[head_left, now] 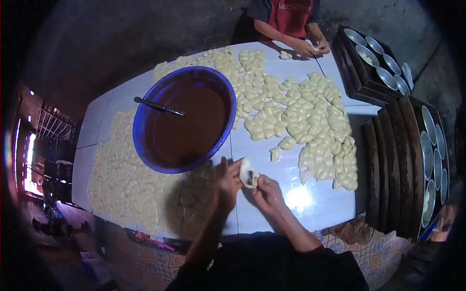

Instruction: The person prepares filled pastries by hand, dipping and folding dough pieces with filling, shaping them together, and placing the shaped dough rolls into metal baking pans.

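Observation:
A flattened piece of pale dough (245, 166) with a smear of dark brown filling (251, 177) on it is held up between my hands, just off the basin's lower right side. The fingers of my left hand (226, 186) support its left edge. My right hand (268, 194) pinches its lower right edge between thumb and fingers. The blue basin (227, 145) holds a brown paste (194, 127), and a metal utensil (160, 106) lies across it. Many dough pieces (315, 114) spread over the white tiled table (264, 213), with more dough pieces (126, 179) at the left.
Across the table a person's hands (310, 47) work a small piece of dough. Dark trays (361, 72) with round metal tins (367, 55) stand at the far right. Nearer, stacked trays (399, 160) with more tins (427, 140) border the table's right edge. Patterned floor tiles (378, 259) show below.

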